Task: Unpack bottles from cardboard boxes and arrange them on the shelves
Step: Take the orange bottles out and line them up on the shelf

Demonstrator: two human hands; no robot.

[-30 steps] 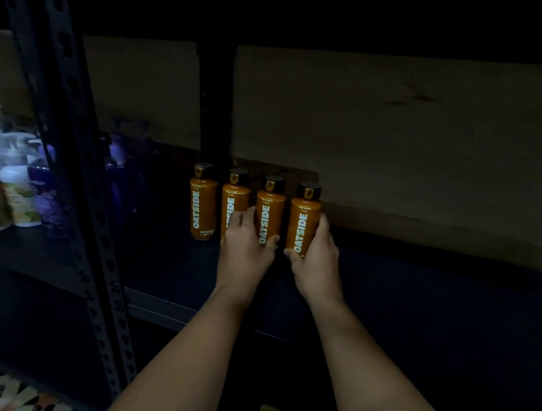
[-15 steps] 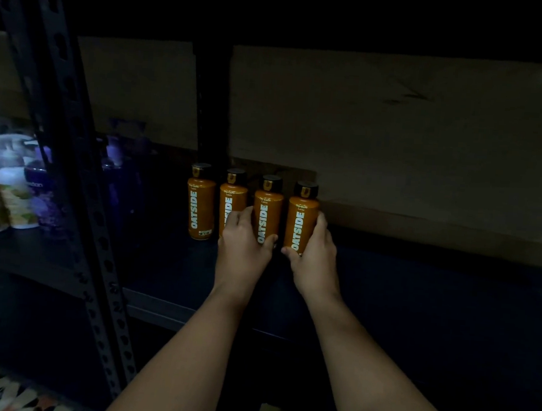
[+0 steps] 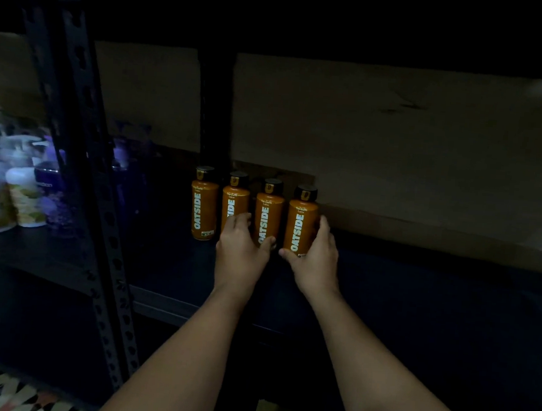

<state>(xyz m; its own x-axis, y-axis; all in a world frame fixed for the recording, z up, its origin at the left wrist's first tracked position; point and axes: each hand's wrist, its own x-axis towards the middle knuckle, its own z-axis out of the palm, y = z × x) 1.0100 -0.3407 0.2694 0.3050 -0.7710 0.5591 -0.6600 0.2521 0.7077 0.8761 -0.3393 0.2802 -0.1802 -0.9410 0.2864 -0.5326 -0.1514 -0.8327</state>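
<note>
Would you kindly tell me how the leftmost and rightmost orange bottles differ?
The leftmost Oatside bottle stands untouched; the rightmost Oatside bottle is gripped by the right hand. The leftmost stands farther back on the shelf. Both are upright, orange, black-capped.

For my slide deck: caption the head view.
Both hands, left and right, set orange bottles in a row on a dark shelf.

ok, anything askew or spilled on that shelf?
Nothing stands out. Four orange bottles stand upright in a row on the shelf, caps on, no spill visible. Left hand and right hand each grip one.
</note>
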